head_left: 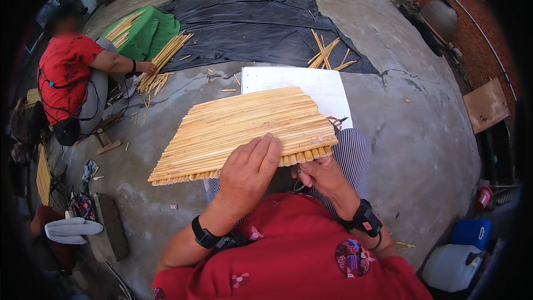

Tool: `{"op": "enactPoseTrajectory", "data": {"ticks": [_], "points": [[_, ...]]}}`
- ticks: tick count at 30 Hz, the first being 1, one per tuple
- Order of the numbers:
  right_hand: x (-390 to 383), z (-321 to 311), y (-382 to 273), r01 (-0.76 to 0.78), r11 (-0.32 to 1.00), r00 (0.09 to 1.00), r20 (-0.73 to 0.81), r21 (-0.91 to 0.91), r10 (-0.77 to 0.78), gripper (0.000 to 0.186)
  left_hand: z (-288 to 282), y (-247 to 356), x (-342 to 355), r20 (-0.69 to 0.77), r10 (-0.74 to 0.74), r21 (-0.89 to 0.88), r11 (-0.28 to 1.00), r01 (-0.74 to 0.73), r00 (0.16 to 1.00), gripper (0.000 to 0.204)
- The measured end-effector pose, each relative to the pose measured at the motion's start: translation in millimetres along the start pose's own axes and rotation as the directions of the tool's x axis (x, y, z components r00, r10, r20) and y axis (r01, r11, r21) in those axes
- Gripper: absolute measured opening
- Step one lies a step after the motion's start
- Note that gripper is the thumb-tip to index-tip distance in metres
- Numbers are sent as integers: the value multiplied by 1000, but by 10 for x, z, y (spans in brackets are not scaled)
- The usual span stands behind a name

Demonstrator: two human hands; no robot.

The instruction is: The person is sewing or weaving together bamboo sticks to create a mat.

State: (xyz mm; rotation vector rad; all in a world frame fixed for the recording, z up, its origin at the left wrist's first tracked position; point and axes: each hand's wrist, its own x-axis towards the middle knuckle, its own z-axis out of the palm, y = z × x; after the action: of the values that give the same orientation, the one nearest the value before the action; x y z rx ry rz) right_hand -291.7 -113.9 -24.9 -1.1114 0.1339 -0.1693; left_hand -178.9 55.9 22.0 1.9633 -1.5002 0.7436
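Observation:
A slatted mat of pale straw-coloured sticks [233, 125] lies tilted across my lap, above a white board [294, 78]. My left hand [251, 166] is on its near part, fingers pressed together on top and curled against the sticks, thumb hidden. My right hand [319, 175] is just under the mat's near edge, fingers bent and pinched; what they hold is too small to make out, though a thin strand hangs nearby. Dark scissor-like handles [336, 124] show at the mat's right side.
A person in red [69, 78] sits at left, handling loose sticks [161, 61]. Behind are a green cloth [152, 28], black sheet [233, 16] and more sticks [325, 53]. A concrete block [108, 228] is at lower left; jugs [449, 266] and a leaning panel [486, 105] are at right.

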Motion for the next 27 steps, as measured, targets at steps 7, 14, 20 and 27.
{"op": "enactPoseTrajectory", "data": {"ticks": [7,14,20,27], "points": [[48,-136,260,-25,994,994,-102,108,36,15,61,27,-54,236,-5,65,998,-11,972,50],[59,-361,287,84,978,996,36,-194,-78,16,330,50,-102,157,-18,1,1000,18,988,49],[69,-329,340,214,935,976,35,-284,-213,17,380,88,-122,177,-18,-6,1000,20,984,48],[35,-292,381,237,916,969,17,-325,-245,16,334,77,-149,175,-13,-23,1000,17,984,49]]}}
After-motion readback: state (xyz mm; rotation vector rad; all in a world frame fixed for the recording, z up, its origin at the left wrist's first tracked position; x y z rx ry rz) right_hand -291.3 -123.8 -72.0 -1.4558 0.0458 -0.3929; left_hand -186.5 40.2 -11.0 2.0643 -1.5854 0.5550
